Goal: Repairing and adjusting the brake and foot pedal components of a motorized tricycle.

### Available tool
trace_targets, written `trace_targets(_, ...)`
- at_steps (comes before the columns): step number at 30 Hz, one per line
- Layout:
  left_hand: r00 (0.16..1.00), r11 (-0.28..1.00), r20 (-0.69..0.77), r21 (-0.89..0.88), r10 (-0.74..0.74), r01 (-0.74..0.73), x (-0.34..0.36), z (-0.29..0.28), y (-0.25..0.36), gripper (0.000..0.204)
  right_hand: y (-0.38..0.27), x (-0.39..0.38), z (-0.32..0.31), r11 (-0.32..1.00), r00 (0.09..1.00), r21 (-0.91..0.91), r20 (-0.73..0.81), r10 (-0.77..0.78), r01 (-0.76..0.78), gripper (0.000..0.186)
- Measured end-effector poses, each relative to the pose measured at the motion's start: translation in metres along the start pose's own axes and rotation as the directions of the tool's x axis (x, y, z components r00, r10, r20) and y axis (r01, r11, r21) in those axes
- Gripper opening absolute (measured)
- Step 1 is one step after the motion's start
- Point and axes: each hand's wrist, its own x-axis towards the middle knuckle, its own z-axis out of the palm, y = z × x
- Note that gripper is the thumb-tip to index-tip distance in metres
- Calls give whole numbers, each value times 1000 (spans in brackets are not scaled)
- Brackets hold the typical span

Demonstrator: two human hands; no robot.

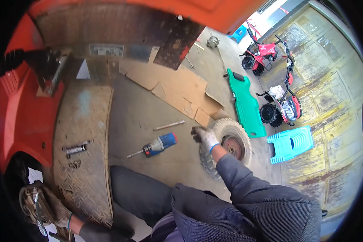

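- At lower left of the frame, left hand (61, 210) in a dirty grey-brown knit glove, against a worn, rounded brown-grey metal part (27, 205) with a ribbed metal rod; fingers partly hidden, so cannot tell whether pinching it or only resting there.
- Just right of centre, right hand (207, 138) in a whitish work glove with darkened fingertips and a blue cuff, at the upper-left edge of a muddy, chunky-treaded tyre on a reddish-brown rim (234, 144); fingers bent, cannot tell whether spread or pressed together.
- Near centre, left of the right hand, a blue-and-grey power wrench with a long metal shaft (161, 144), lying on the grey floor; just above it, a slender silver metal bar (169, 125).
- At left, a scuffed tread-patterned metal step (82, 181), bearing silver cylindrical tools (76, 149) and small metal rings (74, 164), beside orange machine bodywork (30, 121).
- At upper centre, flattened brown cardboard (177, 86).
- At right, a green plastic creeper board (246, 105) and a light-blue plastic stool (292, 142).
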Motion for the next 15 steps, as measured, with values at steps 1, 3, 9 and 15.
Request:
trace_targets(1,999,998,-37,-54,-23,21,-3,5,0,64,11,6,4,999,999,41,47,-3,1,37)
trace_targets(3,998,999,-61,-45,20,-23,-12,14,0,62,16,20,15,990,986,140,164,-2,-21,37)
trace_targets(9,995,999,-95,-50,-4,-1,-49,43,6,67,-53,60,50,969,946,233,289,-151,83,38)
trace_targets(15,983,991,-135,-74,-121,112,-20,-2,14,63,-122,89,85,942,901,310,362,-240,127,37)
